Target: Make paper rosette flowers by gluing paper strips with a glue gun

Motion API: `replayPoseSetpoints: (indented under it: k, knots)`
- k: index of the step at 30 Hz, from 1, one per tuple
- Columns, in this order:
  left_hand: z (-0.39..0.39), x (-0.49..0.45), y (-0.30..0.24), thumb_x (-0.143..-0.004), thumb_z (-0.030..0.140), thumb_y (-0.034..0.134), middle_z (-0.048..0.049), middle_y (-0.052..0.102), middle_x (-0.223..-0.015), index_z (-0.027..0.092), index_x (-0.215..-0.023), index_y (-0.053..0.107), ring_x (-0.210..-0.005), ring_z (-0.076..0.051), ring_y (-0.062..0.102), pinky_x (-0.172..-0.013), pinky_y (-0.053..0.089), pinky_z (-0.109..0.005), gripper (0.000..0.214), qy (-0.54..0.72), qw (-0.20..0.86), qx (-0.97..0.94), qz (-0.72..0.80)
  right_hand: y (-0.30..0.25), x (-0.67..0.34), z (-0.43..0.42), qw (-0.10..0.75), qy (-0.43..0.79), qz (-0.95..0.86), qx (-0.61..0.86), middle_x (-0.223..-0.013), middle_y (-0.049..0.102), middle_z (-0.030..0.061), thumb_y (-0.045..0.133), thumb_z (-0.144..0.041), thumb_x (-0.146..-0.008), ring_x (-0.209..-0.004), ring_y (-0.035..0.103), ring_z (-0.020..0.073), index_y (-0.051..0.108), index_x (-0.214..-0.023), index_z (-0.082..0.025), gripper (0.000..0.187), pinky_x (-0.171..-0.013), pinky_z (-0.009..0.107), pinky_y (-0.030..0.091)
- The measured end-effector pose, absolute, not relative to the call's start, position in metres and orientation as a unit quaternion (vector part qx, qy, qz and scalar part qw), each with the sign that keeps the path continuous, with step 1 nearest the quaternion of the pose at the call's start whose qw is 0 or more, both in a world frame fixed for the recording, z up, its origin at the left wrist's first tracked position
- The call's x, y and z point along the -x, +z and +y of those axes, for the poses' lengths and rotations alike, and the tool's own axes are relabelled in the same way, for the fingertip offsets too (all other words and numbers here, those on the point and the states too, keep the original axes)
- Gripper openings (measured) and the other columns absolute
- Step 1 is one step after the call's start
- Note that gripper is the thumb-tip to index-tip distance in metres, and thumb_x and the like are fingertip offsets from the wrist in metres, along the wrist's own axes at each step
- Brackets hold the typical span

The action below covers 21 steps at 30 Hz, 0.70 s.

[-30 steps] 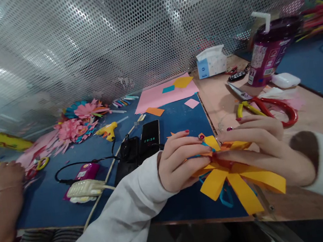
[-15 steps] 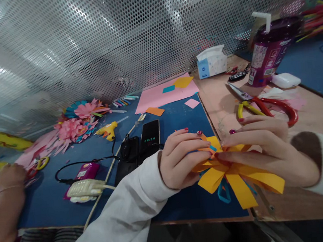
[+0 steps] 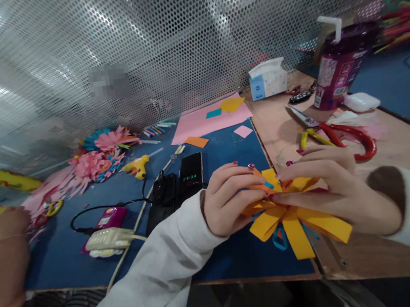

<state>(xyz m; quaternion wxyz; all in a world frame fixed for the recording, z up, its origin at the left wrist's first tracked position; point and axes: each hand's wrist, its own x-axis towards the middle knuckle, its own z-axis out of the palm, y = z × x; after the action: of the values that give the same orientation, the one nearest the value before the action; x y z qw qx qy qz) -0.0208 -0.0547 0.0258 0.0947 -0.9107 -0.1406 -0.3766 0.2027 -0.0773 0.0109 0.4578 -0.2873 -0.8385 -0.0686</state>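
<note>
My left hand and my right hand both pinch a yellow paper flower over the near edge of the blue mat. Its looped yellow petals fan out below my fingers, with blue loops and orange strips showing underneath. My fingers are curled and pressed together at the flower's centre. White sleeves cover both my forearms.
Red-handled scissors and a purple cup with a straw sit on the brown board at right. A phone, a yellow glue gun, pink paper flowers and pink paper sheets lie on the mat. Another person's arm rests at far left. A perforated metal screen stands behind.
The flower and my hands have shifted slightly up and left, and the petals have turned a little. The other person's hand at far left has barely moved.
</note>
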Motion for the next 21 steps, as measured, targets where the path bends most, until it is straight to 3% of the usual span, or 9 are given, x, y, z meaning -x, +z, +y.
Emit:
replayPoseSetpoints:
  k: [4,9,12,16,21]
  knots:
    - [-0.055,0.023,0.026,-0.078,0.027,0.064,-0.0066,0.07,-0.095,0.016,-0.099,0.061,-0.106,-0.021,0.057,-0.097,0.045,-0.039,0.023,-0.364,0.089,0.917,-0.138,0.012,-0.205,-0.077,0.462,-0.085,-0.839,0.273,-0.094,0.059,-0.0001,0.059,-0.02,-0.085,-0.105,0.048,0.0175,0.064,-0.096,-0.032,0.017,-0.095,0.032,0.042]
    - [-0.056,0.023,0.028,-0.079,0.023,0.062,-0.0073,0.07,-0.093,0.016,-0.098,0.061,-0.098,-0.019,0.06,-0.09,0.049,-0.037,0.02,-0.412,0.045,0.896,-0.163,0.017,-0.21,-0.074,0.439,-0.116,-0.853,0.257,-0.108,0.059,0.0056,0.056,-0.019,-0.085,-0.105,0.051,0.0222,0.054,-0.118,-0.025,0.033,-0.092,0.039,0.044]
    - [-0.055,0.019,0.024,-0.079,0.024,0.064,-0.0061,0.07,-0.093,0.018,-0.096,0.062,-0.09,-0.016,0.064,-0.082,0.053,-0.031,0.019,-0.478,-0.106,0.832,-0.262,0.02,-0.211,-0.07,0.472,-0.085,-0.828,0.289,-0.111,0.058,0.0076,0.062,-0.02,-0.08,-0.103,0.055,0.0244,0.043,-0.129,-0.026,0.054,-0.085,0.041,0.047]
    - [-0.051,0.011,0.015,-0.075,0.035,0.068,-0.0043,0.071,-0.09,0.018,-0.09,0.064,-0.085,-0.016,0.067,-0.079,0.054,-0.03,0.023,-0.54,-0.367,0.642,-0.402,0.015,-0.209,-0.065,0.508,0.055,-0.789,0.341,-0.122,0.053,0.0075,0.059,-0.021,-0.081,-0.111,0.053,0.0258,0.031,-0.138,-0.03,0.064,-0.09,0.043,0.047]
    - [-0.047,0.004,0.012,-0.059,0.039,0.079,-0.0008,0.071,-0.089,0.019,-0.084,0.065,-0.084,-0.015,0.067,-0.078,0.055,-0.027,0.035,-0.556,-0.527,0.468,-0.44,0.007,-0.204,-0.06,0.528,0.218,-0.745,0.345,-0.128,0.051,0.0107,0.06,-0.026,-0.082,-0.11,0.056,0.0226,0.027,-0.14,-0.026,0.067,-0.09,0.042,0.05]
